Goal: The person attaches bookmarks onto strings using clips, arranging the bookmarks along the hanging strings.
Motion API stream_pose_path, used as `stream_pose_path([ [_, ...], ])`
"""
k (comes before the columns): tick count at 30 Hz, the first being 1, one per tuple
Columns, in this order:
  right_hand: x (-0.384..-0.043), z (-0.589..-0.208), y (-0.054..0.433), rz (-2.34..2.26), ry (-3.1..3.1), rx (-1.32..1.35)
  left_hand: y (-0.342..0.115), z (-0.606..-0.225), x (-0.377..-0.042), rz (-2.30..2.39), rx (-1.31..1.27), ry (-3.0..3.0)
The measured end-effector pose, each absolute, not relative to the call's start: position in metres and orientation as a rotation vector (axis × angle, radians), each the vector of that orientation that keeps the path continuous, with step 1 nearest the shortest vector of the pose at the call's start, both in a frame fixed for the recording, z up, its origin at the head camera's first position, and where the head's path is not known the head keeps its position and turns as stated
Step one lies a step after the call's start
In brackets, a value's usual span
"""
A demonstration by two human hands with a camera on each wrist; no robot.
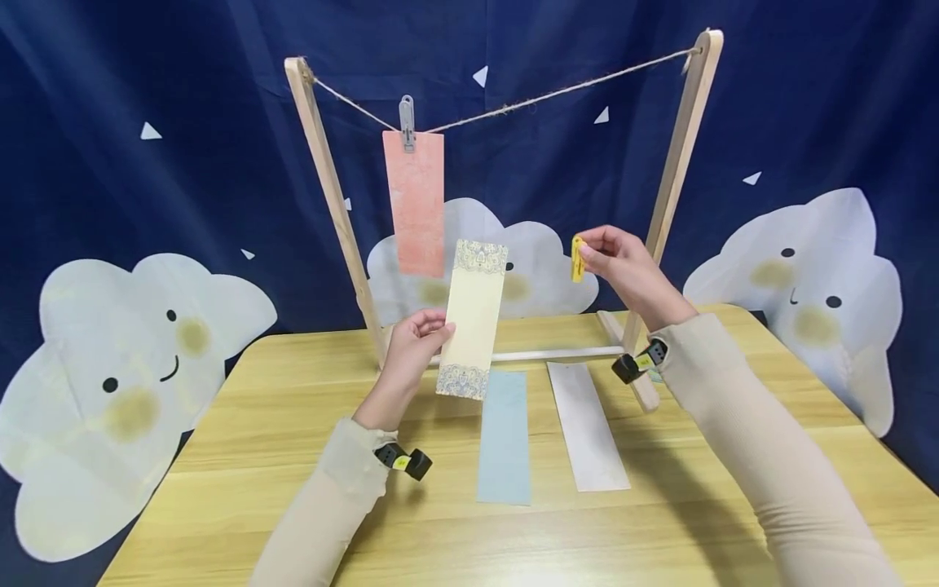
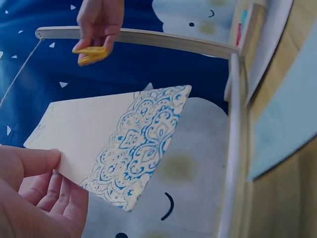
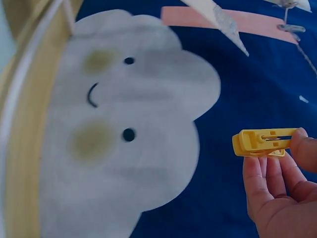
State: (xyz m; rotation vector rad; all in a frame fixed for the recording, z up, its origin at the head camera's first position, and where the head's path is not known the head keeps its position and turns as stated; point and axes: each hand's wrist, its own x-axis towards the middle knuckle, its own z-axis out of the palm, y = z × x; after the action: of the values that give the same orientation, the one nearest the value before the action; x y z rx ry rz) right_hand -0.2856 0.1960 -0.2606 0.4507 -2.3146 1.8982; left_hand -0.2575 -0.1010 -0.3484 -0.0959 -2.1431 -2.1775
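Note:
My left hand (image 1: 416,350) pinches a cream paper strip (image 1: 475,318) by its left edge, thumb in front. Lacy blue-grey patterns band both ends of the strip, the lower one showing bright blue in the left wrist view. The strip is held upright above the table, below and right of a pink paper strip (image 1: 418,208). That pink strip hangs from a string (image 1: 565,96) by a grey clothespin (image 1: 407,122). Off to the right, my right hand (image 1: 623,265) pinches a yellow clothespin (image 3: 262,141) between thumb and fingers, below the string and apart from it.
A wooden frame with a left post (image 1: 333,196) and a right post (image 1: 682,155) carries the string; a white bar (image 1: 557,355) joins them low down. A light blue strip (image 1: 504,440) and a white strip (image 1: 590,432) lie on the wooden table (image 1: 242,456). Behind hangs a dark blue curtain (image 1: 183,73).

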Motion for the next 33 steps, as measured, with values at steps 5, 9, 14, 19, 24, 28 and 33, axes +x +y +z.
stream_pose_path([
  [5, -0.293, -0.238, 0.177, 2.006, -2.177, 0.454, -0.096, -0.339, -0.261, -2.182, -0.062, -2.055],
  [9, -0.296, -0.221, 0.167, 2.091, -2.080, 0.453, -0.090, -0.334, -0.264, -2.236, -0.046, -1.962],
  [14, -0.298, -0.203, 0.156, 2.165, -1.973, 0.480, -0.085, -0.326, -0.269, -2.271, -0.042, -1.882],
  [19, -0.302, -0.181, 0.145, 2.217, -1.911, 0.472, -0.080, -0.315, -0.273, -2.256, -0.071, -1.861],
  [24, -0.305, -0.154, 0.134, 2.247, -1.903, 0.470, -0.077, -0.304, -0.275, -2.243, -0.093, -1.840],
  [28, -0.307, -0.134, 0.126, 2.233, -1.906, 0.479, -0.073, -0.297, -0.279, -2.236, -0.121, -1.827],
  [33, -0.311, -0.114, 0.118, 2.185, -1.936, 0.477, -0.069, -0.291, -0.282, -2.213, -0.142, -1.807],
])
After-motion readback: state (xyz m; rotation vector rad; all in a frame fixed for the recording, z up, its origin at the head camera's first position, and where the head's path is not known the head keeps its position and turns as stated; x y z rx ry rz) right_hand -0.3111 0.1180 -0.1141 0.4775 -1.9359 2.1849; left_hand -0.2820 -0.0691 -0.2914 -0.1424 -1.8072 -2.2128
